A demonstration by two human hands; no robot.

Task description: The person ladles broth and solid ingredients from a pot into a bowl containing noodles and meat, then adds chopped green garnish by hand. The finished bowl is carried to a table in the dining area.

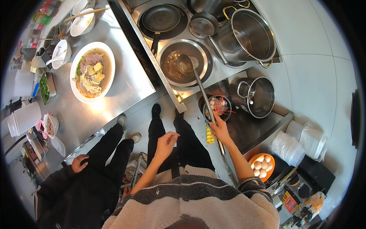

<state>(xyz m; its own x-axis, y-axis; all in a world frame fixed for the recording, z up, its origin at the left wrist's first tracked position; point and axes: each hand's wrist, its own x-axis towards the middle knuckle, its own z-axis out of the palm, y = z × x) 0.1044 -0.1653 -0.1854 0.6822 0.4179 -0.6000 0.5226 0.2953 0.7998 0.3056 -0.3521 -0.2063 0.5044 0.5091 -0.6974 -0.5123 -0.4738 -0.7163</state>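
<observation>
My right hand [219, 129] is wrapped round the long handle of a metal ladle [185, 64]. The ladle's bowl rests in a wide steel pan [207, 57] of brownish broth on the stove. Its handle slants back toward me over a dark bin [228, 110] with white and red scraps in it. In front of my body, my left hand [166, 144] hangs in the air with its fingers curled in, and nothing shows in it. On the steel counter to the left stands a large white bowl [73, 72] of soup, meat, noodles and yellow pieces.
Beyond the pan are a frying pan [162, 18], a small saucepan [204, 24] and a tall stockpot [253, 34]. A lidded pot [263, 97] and an orange bowl of eggs [261, 166] are on the right. Another person's hand [79, 163] is at the lower left, near the counter.
</observation>
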